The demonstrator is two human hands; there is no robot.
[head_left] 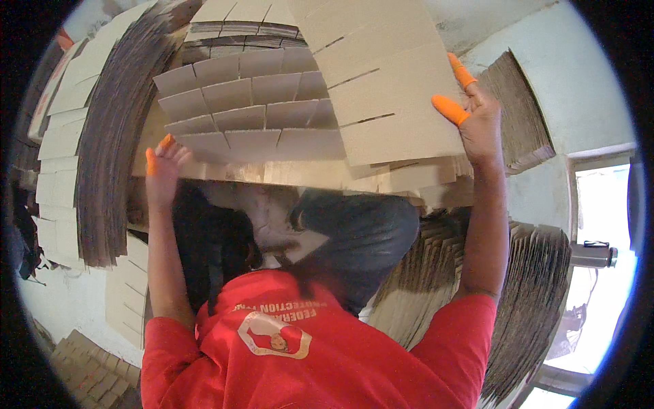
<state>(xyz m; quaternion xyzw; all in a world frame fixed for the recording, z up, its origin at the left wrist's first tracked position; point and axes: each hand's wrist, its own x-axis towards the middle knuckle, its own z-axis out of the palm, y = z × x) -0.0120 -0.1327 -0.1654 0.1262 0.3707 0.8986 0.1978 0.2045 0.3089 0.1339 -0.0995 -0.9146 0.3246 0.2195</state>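
My right hand [481, 123], with orange covers on the thumb and forefinger, is at the right edge of a slotted cardboard sheet [388, 88]. Its thumb lies over the sheet's face; the fingers behind the edge are partly hidden. The sheet slants across the right end of several upright slotted cardboard strips [272, 116], standing in rows on the worktable [293, 174]. My left hand [167, 163], also with orange-covered tips, hovers empty by the strips' near left corner, fingers apart.
A tall stack of cardboard [112, 136] rises on the left. More stacked cardboard [514, 109] leans by the wall at the right, and bundles [524, 300] stand low beside my right arm. Flat slotted pieces [242, 31] lie at the table's far side. My legs are under the table edge.
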